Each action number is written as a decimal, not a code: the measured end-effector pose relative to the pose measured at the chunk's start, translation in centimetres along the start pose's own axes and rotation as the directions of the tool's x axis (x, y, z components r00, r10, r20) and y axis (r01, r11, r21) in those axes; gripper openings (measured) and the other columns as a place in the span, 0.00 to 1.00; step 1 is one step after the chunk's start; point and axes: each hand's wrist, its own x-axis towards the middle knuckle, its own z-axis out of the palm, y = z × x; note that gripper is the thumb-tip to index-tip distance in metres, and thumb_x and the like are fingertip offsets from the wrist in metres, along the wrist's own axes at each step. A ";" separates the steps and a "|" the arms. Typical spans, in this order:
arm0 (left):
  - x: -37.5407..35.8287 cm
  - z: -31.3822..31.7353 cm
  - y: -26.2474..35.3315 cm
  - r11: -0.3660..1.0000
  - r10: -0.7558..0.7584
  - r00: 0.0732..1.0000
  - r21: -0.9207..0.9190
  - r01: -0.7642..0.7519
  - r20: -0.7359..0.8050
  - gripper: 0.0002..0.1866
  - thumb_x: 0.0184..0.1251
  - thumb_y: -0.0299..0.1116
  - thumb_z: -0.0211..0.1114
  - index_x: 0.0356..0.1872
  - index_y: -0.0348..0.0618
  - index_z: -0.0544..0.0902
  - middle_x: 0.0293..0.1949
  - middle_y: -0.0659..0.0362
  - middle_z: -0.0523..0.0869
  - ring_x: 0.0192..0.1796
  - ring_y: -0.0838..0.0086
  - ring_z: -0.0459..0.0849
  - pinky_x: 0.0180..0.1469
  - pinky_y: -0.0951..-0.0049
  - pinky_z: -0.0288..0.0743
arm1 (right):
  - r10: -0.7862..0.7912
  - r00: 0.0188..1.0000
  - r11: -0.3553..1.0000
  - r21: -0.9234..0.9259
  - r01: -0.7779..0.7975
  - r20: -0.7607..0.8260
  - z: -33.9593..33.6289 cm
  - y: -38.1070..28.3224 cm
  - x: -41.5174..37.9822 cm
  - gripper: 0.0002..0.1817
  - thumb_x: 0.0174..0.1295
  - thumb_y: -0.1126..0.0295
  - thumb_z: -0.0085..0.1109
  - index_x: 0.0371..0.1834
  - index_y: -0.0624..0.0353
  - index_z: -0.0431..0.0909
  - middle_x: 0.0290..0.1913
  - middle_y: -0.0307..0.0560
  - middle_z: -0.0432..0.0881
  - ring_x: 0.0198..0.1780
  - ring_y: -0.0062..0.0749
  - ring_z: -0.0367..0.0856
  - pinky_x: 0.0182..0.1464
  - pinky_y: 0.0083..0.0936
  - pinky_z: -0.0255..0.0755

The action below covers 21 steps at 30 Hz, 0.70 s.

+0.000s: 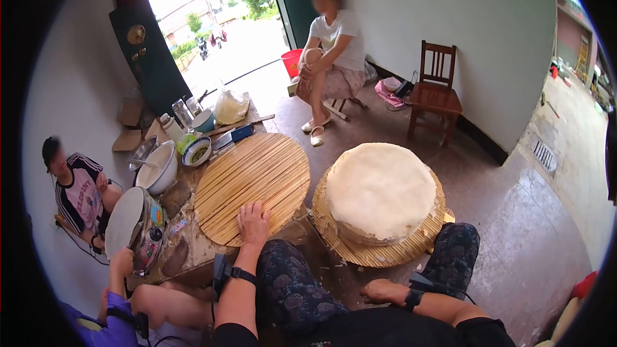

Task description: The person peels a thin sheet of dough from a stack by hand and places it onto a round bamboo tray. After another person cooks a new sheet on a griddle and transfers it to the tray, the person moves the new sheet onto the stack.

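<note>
We are judging the round mat [250, 180], lying left of the pale stack [380, 186], light, stiff and best held by opposite rims; our left hand [255, 226] is resting on its near edge, fingers extended; we cannot tell whether our right hand [380, 292] is closing.

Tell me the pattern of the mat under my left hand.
The mat has tan and brown stripes, shown in head view.

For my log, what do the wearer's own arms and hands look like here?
The left hand and right hand are ungloved. Each wrist carries a black strap with a dark boxy device; a thin dark cable shows by the right one. Short black sleeves cover the upper arms.
</note>
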 end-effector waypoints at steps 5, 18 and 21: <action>0.6 -1.3 0.2 0.998 -0.059 0.978 -0.010 0.062 0.199 0.21 0.64 0.42 0.58 0.56 0.47 0.74 0.56 0.53 0.76 0.61 0.54 0.70 0.61 0.51 0.63 | 0.035 0.999 0.999 0.010 -0.035 0.011 -0.7 -0.9 -0.2 0.15 0.57 0.56 0.59 0.38 0.56 0.76 0.32 0.57 0.81 0.40 0.56 0.80 0.39 0.46 0.72; -6.8 -1.4 13.7 0.690 0.475 0.836 -0.706 -0.161 0.274 0.10 0.64 0.31 0.55 0.46 0.44 0.77 0.37 0.49 0.84 0.44 0.56 0.83 0.49 0.60 0.75 | 0.110 0.994 0.991 0.071 -0.111 0.022 -2.1 -1.6 -0.6 0.17 0.56 0.58 0.60 0.45 0.53 0.79 0.41 0.58 0.83 0.46 0.54 0.80 0.46 0.43 0.73; -7.0 0.1 14.8 0.711 0.539 0.734 -0.690 -0.135 0.412 0.11 0.66 0.31 0.54 0.48 0.44 0.77 0.39 0.50 0.83 0.45 0.56 0.82 0.49 0.60 0.75 | 0.106 0.994 0.993 0.052 -0.105 -0.007 -0.9 -0.5 -0.4 0.20 0.57 0.57 0.60 0.51 0.52 0.78 0.44 0.57 0.83 0.49 0.53 0.80 0.49 0.40 0.73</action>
